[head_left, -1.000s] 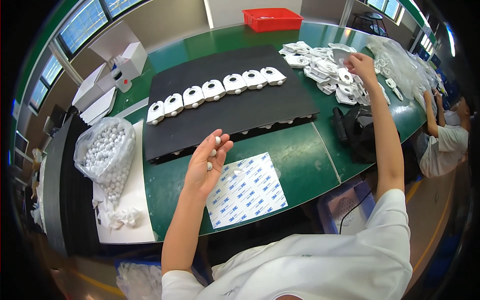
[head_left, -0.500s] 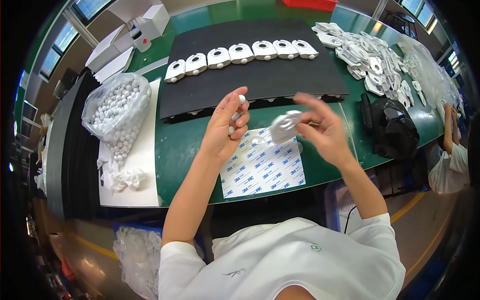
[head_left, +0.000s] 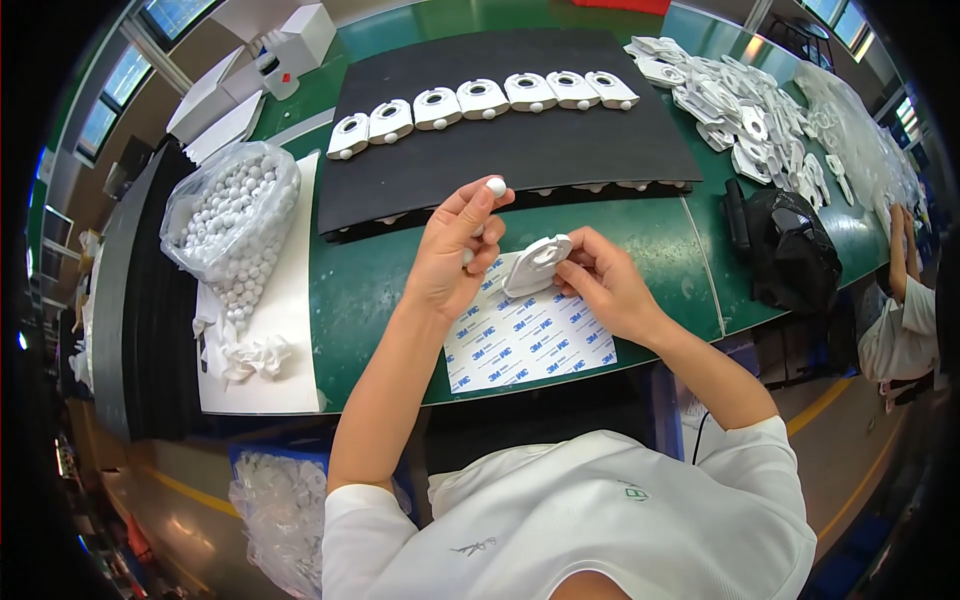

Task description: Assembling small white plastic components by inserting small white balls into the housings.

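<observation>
My left hand (head_left: 452, 252) pinches a small white ball (head_left: 496, 187) between thumb and fingertip, with a couple more balls tucked in its curled fingers. To its right, my right hand (head_left: 618, 292) grips the edge of a flat white plastic part (head_left: 526, 276) with a round opening, held tilted. Below both hands lies a white sheet printed in blue (head_left: 530, 350). Beyond them, several similar white parts (head_left: 483, 100) stand in a row on a black foam board (head_left: 450, 178), each with a white ball at its near edge.
A clear bag of white balls (head_left: 240, 215) sits at the left, beside crumpled white tissue (head_left: 255, 358). A heap of loose white parts (head_left: 745, 120) covers the far right of the green table (head_left: 660, 225). Near it are a black bag (head_left: 795, 250), clear plastic sheeting (head_left: 850, 130) and another person's arm (head_left: 898, 245).
My right hand has moved slightly left and down, bringing the white part closer to my left hand and tilting it more upright. The pinched ball sits further out on my left fingertips.
</observation>
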`<state>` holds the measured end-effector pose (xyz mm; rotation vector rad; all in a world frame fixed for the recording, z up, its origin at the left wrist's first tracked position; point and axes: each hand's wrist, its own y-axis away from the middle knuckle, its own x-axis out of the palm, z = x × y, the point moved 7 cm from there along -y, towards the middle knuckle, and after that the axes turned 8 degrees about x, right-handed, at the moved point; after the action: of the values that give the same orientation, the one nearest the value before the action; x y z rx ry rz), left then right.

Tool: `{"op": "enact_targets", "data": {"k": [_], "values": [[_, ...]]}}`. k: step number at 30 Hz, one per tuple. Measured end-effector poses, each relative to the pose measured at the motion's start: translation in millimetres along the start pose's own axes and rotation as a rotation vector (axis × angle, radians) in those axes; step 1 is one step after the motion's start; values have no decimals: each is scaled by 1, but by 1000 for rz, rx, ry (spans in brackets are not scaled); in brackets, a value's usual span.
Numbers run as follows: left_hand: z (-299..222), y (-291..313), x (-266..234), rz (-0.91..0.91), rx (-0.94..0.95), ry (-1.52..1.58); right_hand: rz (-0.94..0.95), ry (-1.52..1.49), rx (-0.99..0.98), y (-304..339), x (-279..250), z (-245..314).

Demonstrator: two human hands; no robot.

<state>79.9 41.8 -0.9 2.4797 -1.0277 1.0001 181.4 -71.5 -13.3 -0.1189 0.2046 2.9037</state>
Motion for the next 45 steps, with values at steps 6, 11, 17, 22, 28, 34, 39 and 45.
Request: {"op": "enact_targets", "data": {"k": [6, 11, 17, 22, 28, 34, 39, 45], "values": [[2, 0, 1, -4, -13, -25, -38, 165, -72, 4, 3, 8], [1, 1, 5, 1, -4, -47, -95, 439, -273, 10, 6, 21], [6, 2, -1, 43, -8, -185, 0, -340, -89, 1, -15, 3], [4, 9, 15, 35, -10, -465, 34, -739, 5, -1, -27, -6], [5, 11, 24, 96, 59, -599, 6, -753, -20, 1, -28, 2], [6, 10, 23, 127, 58, -706, -3, -701, -38, 2, -28, 4], [7, 11, 20, 118, 59, -740, -24, -678, -34, 1, -28, 2], [-1, 13, 34, 169, 219, -786, 14, -650, -20, 3, -24, 5]]}}
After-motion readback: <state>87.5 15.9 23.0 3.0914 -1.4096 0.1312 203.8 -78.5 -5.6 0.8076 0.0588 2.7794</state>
